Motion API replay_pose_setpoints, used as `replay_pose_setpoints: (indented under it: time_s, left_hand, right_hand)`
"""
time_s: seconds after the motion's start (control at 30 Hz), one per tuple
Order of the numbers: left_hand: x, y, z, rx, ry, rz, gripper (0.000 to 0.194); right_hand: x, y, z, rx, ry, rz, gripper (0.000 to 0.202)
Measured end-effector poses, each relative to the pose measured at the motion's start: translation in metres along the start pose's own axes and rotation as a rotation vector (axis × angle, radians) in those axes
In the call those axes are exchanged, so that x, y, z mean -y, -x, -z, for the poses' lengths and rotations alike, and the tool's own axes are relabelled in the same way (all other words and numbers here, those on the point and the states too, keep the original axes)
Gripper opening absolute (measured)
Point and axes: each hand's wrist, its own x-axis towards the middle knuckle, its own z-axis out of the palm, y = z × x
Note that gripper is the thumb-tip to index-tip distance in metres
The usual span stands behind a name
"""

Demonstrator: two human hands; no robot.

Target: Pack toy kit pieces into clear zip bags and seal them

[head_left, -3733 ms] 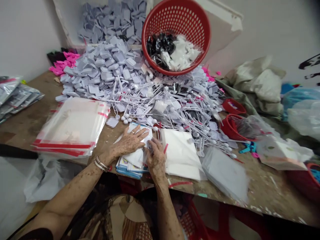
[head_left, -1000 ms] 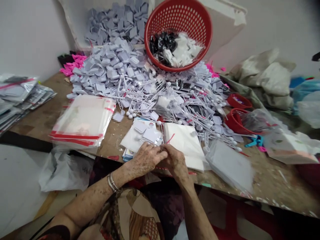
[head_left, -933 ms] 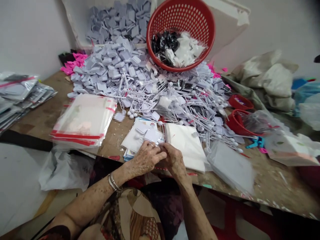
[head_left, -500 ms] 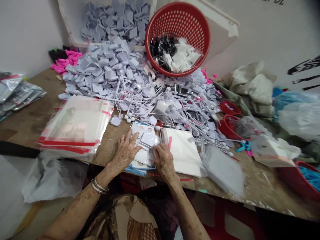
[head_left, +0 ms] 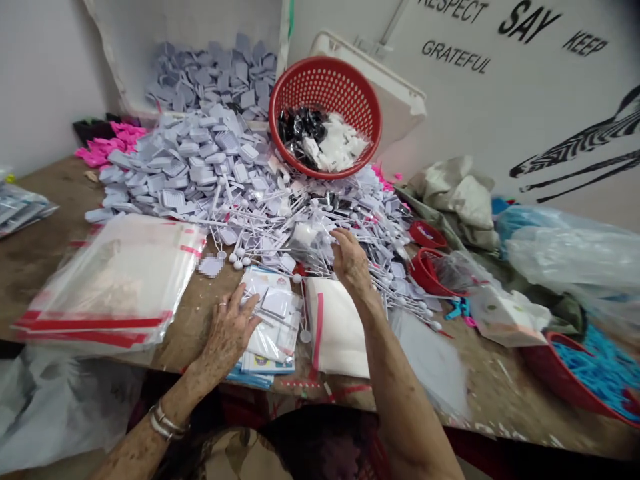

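Clear packet of pale plastic pieces (head_left: 274, 320), atop printed cards (head_left: 265, 364), lying just right of the nearer left hand (head_left: 229, 330), spread at its edge; right hand (head_left: 351, 257), grip I cannot tell, beyond it at the stick heap (head_left: 280, 220).

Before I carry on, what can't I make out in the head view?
All in the head view:
- Whether the right hand touches the heap: its underside is hidden by the hand itself.
- Most of the cards: covered by the clear bag.
- The right part of the white stack: behind the right forearm.
- The count of frosted sheets: blurred.
- The blue-strip basket's far side: cut off by the right edge.
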Motion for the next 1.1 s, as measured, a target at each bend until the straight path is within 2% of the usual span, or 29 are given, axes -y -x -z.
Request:
replay_pose_setpoints:
  time_s: [0.1,0.2,0.33,0.5,0.63,0.73,0.9,1.1]
  left_hand:
    - [0.0,0.001,-0.001,-0.032,-0.009,-0.022,0.036]
    - [0.001,0.002,-0.003,-0.063,-0.016,-0.033,0.036]
    - [0.001,0.003,-0.005,-0.081,0.003,-0.031,0.035]
    - [0.001,0.004,-0.009,-0.115,-0.005,-0.039,0.036]
    - [0.001,0.005,-0.011,-0.141,-0.007,-0.047,0.036]
    - [0.001,0.005,-0.012,-0.171,-0.018,-0.06,0.036]
    - [0.001,0.005,-0.012,-0.201,-0.015,-0.089,0.035]
    - [0.0,0.005,-0.011,-0.196,0.0,-0.057,0.034]
  right_hand:
    - [-0.007,-0.042,-0.018,0.056,-0.037,-0.079,0.036]
    - [-0.007,-0.06,-0.03,0.123,-0.096,-0.212,0.037]
    - [-0.009,-0.056,-0.035,0.209,-0.181,-0.332,0.03]
    - [-0.01,-0.04,-0.026,0.38,-0.239,-0.405,0.027]
    - [-0.01,-0.039,-0.03,0.572,-0.086,-0.457,0.019]
    - [-0.009,-0.043,-0.044,0.675,0.118,-0.48,0.026]
    - [-0.004,-0.046,-0.059,0.714,0.412,-0.47,0.037]
    - [0.005,-0.048,-0.049,0.82,0.522,-0.384,0.036]
